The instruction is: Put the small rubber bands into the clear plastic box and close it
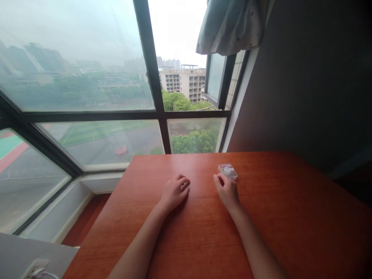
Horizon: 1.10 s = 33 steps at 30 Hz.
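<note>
My left hand (175, 191) rests on the brown wooden table (200, 240), palm down. Its fingers are loosely bent with gaps between them, and nothing shows in its grasp. To the right, my right hand (227, 190) has thumb and forefinger brought together in a pinch. Whatever those fingertips hold, if anything, is too small to make out. Just behind the right hand lies a small clear plastic box (228, 170) with little light-coloured contents I cannot identify. The hand partly covers the box's near edge.
Dark-framed windows (87, 116) run along the far and left sides of the table. A grey curtain (232, 27) hangs above an outward-open pane (216, 77). A dark wall (296, 85) stands at the right. A wall socket with a white plug (37, 271) is low at left.
</note>
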### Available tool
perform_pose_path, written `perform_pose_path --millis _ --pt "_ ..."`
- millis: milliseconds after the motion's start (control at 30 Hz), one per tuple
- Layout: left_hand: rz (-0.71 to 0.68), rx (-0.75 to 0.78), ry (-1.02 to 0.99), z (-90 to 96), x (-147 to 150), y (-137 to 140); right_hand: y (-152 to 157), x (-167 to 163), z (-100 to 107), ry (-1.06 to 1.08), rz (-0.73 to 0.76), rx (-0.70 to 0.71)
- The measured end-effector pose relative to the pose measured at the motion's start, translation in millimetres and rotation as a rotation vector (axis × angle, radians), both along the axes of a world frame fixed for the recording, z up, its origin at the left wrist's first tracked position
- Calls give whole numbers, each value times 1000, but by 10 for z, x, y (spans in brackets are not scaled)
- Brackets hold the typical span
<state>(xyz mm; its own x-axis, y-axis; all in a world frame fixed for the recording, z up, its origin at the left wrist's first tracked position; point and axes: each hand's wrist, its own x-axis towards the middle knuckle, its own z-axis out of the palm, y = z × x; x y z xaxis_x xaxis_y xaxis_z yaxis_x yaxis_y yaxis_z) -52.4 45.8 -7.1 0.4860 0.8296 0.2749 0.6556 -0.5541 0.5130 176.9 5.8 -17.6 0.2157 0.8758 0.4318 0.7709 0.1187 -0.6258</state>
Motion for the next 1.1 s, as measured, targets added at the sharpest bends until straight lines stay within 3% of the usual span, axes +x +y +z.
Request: perform_pose_path --millis 167,500,1100 --pt "8 -7 -5 -10 0 -6 -97 -339 -16 -195 230 -169" --pt "4 9 -81 -53 -2 -1 -92 -321 5 -262 246 -283" --pt "-2 1 -107 -44 -5 16 -84 -338 9 -277 237 -344"
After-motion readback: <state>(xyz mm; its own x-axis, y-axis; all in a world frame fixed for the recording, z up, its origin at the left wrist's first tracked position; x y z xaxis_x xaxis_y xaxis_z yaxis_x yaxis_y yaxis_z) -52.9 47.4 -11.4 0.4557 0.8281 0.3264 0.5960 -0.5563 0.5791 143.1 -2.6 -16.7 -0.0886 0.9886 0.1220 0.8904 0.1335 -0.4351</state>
